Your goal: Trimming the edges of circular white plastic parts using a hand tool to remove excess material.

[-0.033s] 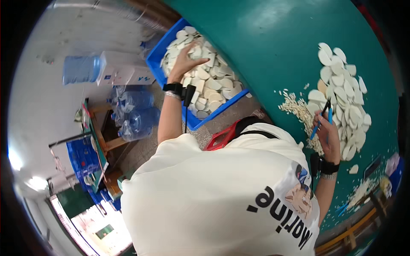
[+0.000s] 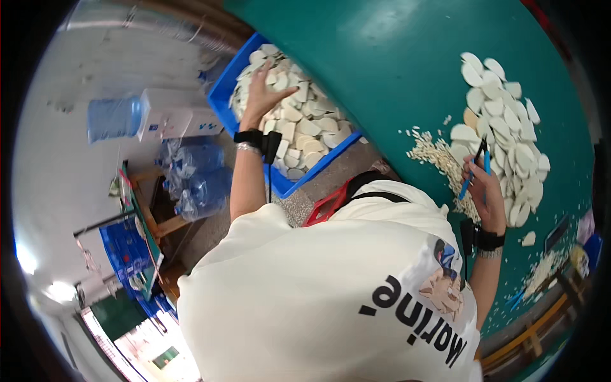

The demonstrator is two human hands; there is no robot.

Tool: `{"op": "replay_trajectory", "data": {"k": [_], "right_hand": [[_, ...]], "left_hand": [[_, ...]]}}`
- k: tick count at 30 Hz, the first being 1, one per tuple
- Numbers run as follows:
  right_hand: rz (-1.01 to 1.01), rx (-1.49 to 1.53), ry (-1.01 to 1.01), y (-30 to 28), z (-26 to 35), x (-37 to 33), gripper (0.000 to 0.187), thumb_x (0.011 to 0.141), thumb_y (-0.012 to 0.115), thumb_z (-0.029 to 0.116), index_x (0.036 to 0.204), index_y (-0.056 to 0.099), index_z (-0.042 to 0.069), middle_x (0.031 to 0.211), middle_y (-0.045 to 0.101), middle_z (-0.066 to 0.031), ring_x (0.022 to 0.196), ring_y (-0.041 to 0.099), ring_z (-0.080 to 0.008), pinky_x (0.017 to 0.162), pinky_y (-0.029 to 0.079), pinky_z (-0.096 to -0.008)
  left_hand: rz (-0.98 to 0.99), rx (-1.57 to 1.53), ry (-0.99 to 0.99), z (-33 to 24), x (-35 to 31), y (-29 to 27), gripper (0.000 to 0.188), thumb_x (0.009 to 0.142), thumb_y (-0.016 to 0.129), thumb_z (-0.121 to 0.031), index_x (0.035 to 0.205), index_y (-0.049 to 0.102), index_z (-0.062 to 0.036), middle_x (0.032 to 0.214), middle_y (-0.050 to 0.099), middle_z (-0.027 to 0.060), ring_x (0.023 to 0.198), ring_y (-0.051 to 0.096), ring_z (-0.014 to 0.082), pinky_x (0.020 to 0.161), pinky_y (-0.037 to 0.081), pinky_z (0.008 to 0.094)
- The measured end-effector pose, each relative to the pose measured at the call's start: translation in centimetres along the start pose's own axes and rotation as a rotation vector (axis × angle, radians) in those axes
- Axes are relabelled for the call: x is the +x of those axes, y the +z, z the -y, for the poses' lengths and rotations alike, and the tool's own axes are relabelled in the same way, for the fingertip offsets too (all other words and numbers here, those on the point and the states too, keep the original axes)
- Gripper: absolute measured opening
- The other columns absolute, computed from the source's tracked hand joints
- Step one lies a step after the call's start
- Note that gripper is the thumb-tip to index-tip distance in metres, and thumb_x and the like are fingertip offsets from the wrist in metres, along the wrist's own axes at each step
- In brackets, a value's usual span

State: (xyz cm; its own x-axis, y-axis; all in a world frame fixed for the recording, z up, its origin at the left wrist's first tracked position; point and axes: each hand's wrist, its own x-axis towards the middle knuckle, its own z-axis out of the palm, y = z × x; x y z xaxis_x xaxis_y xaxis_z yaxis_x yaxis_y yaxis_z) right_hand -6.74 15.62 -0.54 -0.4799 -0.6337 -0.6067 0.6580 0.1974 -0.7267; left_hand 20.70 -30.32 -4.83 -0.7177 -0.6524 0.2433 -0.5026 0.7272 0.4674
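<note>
My left hand reaches over a blue plastic bin heaped with flat, off-white, rounded pieces. Its thumb and fingers are spread, and no piece shows lifted in them. Whether the fingertips touch the heap I cannot tell. My right hand is closed around blue-handled cutters at the green table, with the dark jaws pointing away from me. Beyond and beside them lies a long pile of similar half-round pieces, one of them tan. Small pale offcuts lie heaped left of this hand.
The green table borders the bin. At the right lie a dark phone-like slab, more scraps and another blue-handled tool. Large water bottles stand on the left, below a white dispenser. Something red is beside my body.
The whole view has shifted slightly, moving bin and pile a little leftward in the picture. Both hands keep about the same places over the bin and beside the pile.
</note>
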Motion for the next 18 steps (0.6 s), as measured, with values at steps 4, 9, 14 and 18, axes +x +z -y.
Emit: {"op": "replay_trajectory", "data": {"k": [4,9,14,18], "right_hand": [[-0.103,0.002,-0.068,-0.5,-0.7,-0.8,0.026,0.087,0.063,0.02,0.106,0.058,0.001,0.084,0.053,0.001,0.078,0.05,-0.0095,0.071,0.041,-0.0239],[-0.291,0.025,-0.157,-2.3,-3.1,-2.9,0.024,0.087,0.061,0.018,0.105,0.059,0.002,0.082,0.053,0.0006,0.073,0.049,-0.009,0.067,0.04,-0.0227],[-0.519,0.044,-0.192,-2.8,-5.6,-6.1,0.018,0.087,0.061,0.018,0.098,0.061,0.004,0.075,0.053,0.0015,0.068,0.048,-0.0077,0.063,0.039,-0.0221],[-0.632,0.084,-0.179,-3.4,-8.2,-7.3,0.02,0.086,0.063,0.017,0.099,0.061,0.001,0.076,0.055,-0.0006,0.068,0.05,-0.0091,0.062,0.042,-0.0256]], "left_hand": [[0.116,-0.564,-0.083,-10.1,3.2,2.1,0.041,0.083,0.07,-0.017,0.121,0.059,-0.005,0.113,0.064,0.0133,0.093,0.065,0.0192,0.079,0.052,0.0314],[0.549,-0.506,0.426,-26.4,2.2,12.2,0.025,0.084,0.066,-0.017,0.106,0.066,-0.0052,0.098,0.067,0.0064,0.081,0.064,0.0183,0.07,0.051,0.0289],[0.518,-0.164,0.734,-31.7,-0.3,19.6,0.033,0.078,0.067,-0.022,0.106,0.063,-0.0068,0.107,0.061,0.0116,0.1,0.057,0.0282,0.082,0.049,0.0398],[0.568,-0.105,0.736,-32.4,1.0,21.1,0.023,0.076,0.062,-0.018,0.095,0.059,-0.0047,0.094,0.062,0.0132,0.083,0.061,0.0327,0.071,0.05,0.0427]]}}
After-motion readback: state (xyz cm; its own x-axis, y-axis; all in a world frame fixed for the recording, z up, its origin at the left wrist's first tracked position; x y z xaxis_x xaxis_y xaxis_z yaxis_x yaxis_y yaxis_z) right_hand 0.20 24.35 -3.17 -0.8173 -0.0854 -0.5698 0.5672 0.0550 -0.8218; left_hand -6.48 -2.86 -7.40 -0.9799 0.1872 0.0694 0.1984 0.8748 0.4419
